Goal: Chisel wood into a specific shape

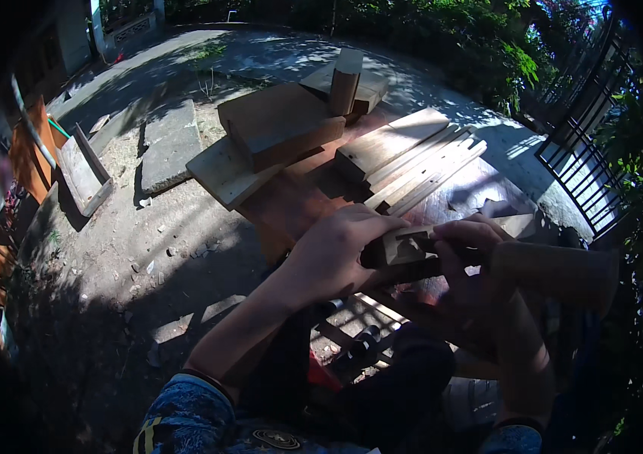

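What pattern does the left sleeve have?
The sleeve is mottled blue with yellow stripes, seen in the head view, the only one.

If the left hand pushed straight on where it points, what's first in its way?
The wooden piece that the left hand grips; just past it, apparently, the right hand, though depth there is unclear.

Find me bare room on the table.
Free: table right of the slats; reddish strip between the left hand and big block. Crowded: far end, with piled blocks; near edge, around the right hand and held block.
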`<state>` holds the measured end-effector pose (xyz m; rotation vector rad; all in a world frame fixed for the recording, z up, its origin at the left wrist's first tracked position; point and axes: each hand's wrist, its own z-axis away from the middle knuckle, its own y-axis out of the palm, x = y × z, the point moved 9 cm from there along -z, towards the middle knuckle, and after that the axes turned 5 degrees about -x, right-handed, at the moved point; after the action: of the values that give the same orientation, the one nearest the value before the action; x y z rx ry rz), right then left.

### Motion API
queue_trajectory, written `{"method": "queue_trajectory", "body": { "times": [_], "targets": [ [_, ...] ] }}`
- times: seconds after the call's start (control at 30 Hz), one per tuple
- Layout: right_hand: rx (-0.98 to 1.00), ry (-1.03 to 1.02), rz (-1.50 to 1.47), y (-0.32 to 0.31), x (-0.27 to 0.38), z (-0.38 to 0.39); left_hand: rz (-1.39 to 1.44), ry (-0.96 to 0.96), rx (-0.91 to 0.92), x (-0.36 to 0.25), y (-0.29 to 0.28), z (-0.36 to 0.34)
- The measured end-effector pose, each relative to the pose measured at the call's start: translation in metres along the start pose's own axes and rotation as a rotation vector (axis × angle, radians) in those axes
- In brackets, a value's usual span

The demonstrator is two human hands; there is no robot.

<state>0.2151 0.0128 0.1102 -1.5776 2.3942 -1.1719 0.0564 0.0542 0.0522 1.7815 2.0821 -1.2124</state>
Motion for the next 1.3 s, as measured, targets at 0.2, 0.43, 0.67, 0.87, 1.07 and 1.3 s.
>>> {"method": "queue_trajectory", "body": {
  "times": [0.2,0.43,0.67,0.87,1.07,1.3],
  "targets": [
    [-0.012,0.089,-0.158,-0.004,-0.024,-0.005,-0.027,-0.029,0.026,-0.008,-0.003,-0.003],
    [0.168,0.070,-0.239,0.005,-0.025,-0.003,0.009,-0.026,0.014,-0.006,-0.002,-0.003],
    [0.086,0.152,-0.335,0.006,-0.024,-0.007,0.026,-0.044,0.025,-0.004,-0.002,-0.002],
    [0.057,0.160,-0.404,0.003,-0.033,0.000,0.042,-0.024,0.035,0.000,0.001,0.001],
    [0.069,0.246,-0.467,0.007,-0.046,0.000,0.048,0.006,0.019,0.005,0.005,0.006],
    [0.234,0.291,-0.273,0.004,-0.066,-0.017,0.028,-0.041,0.075,0.011,0.011,0.003]
  ]
}}
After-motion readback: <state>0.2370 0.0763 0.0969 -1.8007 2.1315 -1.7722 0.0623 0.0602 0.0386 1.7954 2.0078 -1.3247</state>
